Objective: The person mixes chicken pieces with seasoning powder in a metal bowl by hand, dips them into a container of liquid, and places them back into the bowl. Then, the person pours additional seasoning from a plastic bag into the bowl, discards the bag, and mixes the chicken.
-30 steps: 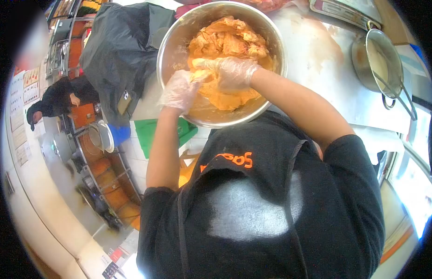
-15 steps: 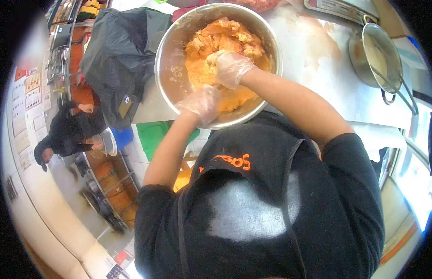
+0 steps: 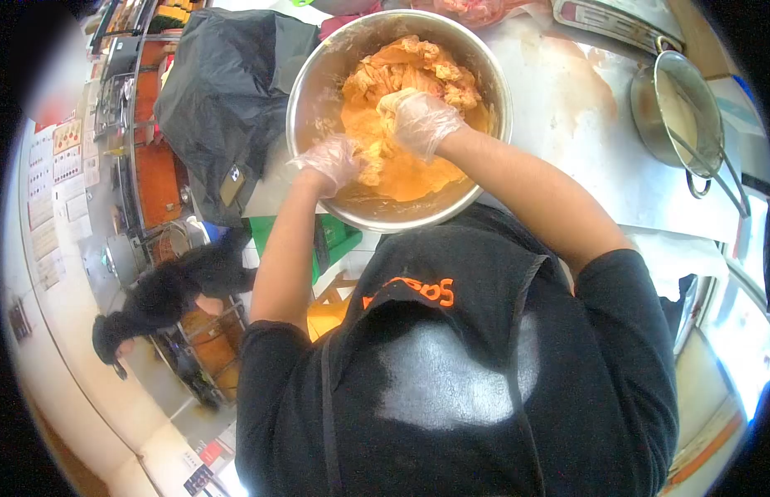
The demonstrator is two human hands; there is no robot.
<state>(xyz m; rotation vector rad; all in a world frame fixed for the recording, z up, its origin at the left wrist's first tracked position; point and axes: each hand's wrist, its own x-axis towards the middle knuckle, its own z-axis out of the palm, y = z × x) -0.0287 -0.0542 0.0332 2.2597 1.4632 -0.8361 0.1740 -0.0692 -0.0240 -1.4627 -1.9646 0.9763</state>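
Note:
A large steel mixing bowl (image 3: 503,79) holds orange seasoned flour (image 3: 410,178) and a heap of flour-coated pieces (image 3: 414,62) that look like chicken. My right hand (image 3: 426,123), in a clear plastic glove, is inside the bowl with its fingers curled at the heap's near edge. Flour cakes those fingers, so what they grip is hidden. Gloved in the same way, my left hand (image 3: 331,163) is over the bowl's left side, closed by a lumpy floured mass (image 3: 371,161). I cannot tell whether that mass is a piece or caked fingertips.
Right of the bowl, a metal pot (image 3: 650,108) of pale contents has tongs (image 3: 716,174) leaning in it. A black plastic sheet (image 3: 227,91) with a phone (image 3: 232,184) lies to the left. Another person (image 3: 169,290) in dark clothing is at the far left.
My left hand has moved left and up, toward the bowl's rim. My right hand stays near the heap. The other person has shifted lower in view and bends over.

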